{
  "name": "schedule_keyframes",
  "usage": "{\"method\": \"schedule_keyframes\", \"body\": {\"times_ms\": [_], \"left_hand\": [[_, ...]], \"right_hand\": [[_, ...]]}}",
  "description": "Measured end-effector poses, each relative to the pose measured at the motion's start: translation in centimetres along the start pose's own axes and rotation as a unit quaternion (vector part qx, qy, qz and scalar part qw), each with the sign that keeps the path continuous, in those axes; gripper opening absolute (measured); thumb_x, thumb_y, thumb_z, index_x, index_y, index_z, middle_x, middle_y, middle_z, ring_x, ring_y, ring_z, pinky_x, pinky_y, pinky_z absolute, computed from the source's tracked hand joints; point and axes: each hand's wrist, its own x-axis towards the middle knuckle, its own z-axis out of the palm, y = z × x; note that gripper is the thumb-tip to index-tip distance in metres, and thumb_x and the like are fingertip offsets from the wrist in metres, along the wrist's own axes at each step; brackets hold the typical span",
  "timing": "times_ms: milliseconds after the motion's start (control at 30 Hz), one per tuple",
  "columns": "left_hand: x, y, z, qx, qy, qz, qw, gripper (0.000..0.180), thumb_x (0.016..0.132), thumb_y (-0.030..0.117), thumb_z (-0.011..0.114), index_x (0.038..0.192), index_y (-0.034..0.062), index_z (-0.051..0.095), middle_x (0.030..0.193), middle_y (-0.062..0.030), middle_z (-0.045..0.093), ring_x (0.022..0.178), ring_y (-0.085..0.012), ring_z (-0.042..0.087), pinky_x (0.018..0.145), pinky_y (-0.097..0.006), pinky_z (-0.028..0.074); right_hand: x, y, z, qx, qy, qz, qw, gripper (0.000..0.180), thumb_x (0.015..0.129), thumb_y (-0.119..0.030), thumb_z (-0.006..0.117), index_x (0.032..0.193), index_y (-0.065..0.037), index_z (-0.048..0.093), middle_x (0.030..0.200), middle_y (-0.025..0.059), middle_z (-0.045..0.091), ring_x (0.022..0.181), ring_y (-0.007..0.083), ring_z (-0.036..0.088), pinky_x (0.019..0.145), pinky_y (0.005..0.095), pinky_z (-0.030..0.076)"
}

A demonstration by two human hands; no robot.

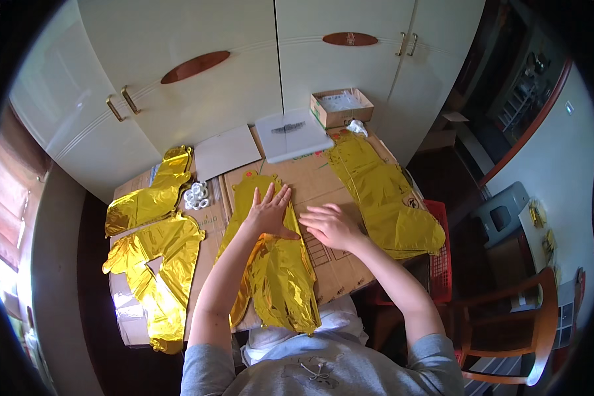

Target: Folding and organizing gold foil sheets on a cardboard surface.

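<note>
My left hand (267,212) lies spread on a flat, uninflated gold foil balloon (280,280) in the middle of the cardboard-covered table. Part of this balloon hangs over the near edge, toward my lap. Just right of it my right hand (330,226) is held with fingers stretched out, holding nothing. Whether its fingertips touch the foil, I cannot tell. More flat gold foil balloons lie on both sides: a stack (386,198) on the right, one piece (148,204) at the far left and another (178,254) at the near left.
White ring-shaped rolls (197,196) sit left of the middle balloon. Toward the back are a grey board (228,153), a translucent plastic sheet (294,137) and a cardboard box (342,109) of clear bags. Cabinets (198,39) stand behind. A red basket (440,257) and wooden chair (541,317) are right.
</note>
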Motion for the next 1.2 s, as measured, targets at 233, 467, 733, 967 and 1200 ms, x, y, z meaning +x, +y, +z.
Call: {"method": "schedule_keyframes", "body": {"times_ms": [233, 467, 733, 967, 1200], "left_hand": [[-0.1, 0.2, -0.1, -0.002, 0.009, -0.005, 1.000, 0.141, 0.051, 0.084, 0.068, 0.155, 0.0078, 0.011, 0.161, -0.0079, 0.014, 0.148, -0.0343, 0.008, 0.116, -0.062, 0.007], [0.0, 0.1, 0.4, 0.002, 0.003, -0.010, 1.000, 0.143, 0.049, 0.085, 0.068, 0.155, 0.0088, 0.010, 0.162, -0.0062, 0.012, 0.149, -0.0336, 0.007, 0.116, -0.062, 0.006], [-0.1, 0.2, 0.2, 0.004, 0.004, -0.011, 1.000, 0.143, 0.048, 0.086, 0.067, 0.155, 0.0093, 0.010, 0.162, -0.0051, 0.012, 0.149, -0.0335, 0.007, 0.116, -0.062, 0.007], [0.0, 0.2, 0.3, 0.014, 0.002, -0.013, 1.000, 0.142, 0.049, 0.086, 0.066, 0.155, 0.0095, 0.011, 0.162, -0.0042, 0.011, 0.148, -0.0337, 0.007, 0.116, -0.062, 0.007], [-0.2, 0.2, 0.2, 0.013, 0.003, -0.012, 1.000, 0.140, 0.050, 0.086, 0.066, 0.155, 0.0095, 0.011, 0.162, -0.0044, 0.011, 0.148, -0.0337, 0.007, 0.117, -0.061, 0.007]], "right_hand": [[3.5, 3.3, 1.9, -0.082, -0.116, -0.090, 0.986, 0.038, 0.092, -0.009, 0.046, 0.124, -0.018, 0.065, 0.135, -0.0046, 0.059, 0.135, 0.0158, 0.044, 0.106, 0.0403, 0.035], [2.5, 2.2, -0.3, -0.086, -0.180, -0.172, 0.965, 0.041, 0.085, -0.006, 0.053, 0.120, -0.022, 0.068, 0.131, -0.0055, 0.062, 0.134, 0.0176, 0.045, 0.107, 0.0431, 0.033], [-1.4, 0.1, -0.3, -0.052, -0.129, -0.171, 0.975, 0.040, 0.083, -0.008, 0.055, 0.119, -0.019, 0.069, 0.129, -0.0039, 0.063, 0.133, 0.0181, 0.047, 0.108, 0.0445, 0.032], [-4.4, -2.4, -1.2, -0.042, -0.125, -0.165, 0.977, 0.035, 0.083, -0.011, 0.058, 0.114, -0.018, 0.071, 0.126, -0.0042, 0.065, 0.132, 0.0180, 0.048, 0.109, 0.0460, 0.033], [-5.9, -3.5, -1.5, -0.040, -0.131, -0.174, 0.975, 0.034, 0.083, -0.012, 0.057, 0.113, -0.019, 0.072, 0.126, -0.0052, 0.065, 0.133, 0.0180, 0.047, 0.111, 0.0462, 0.032]]}}
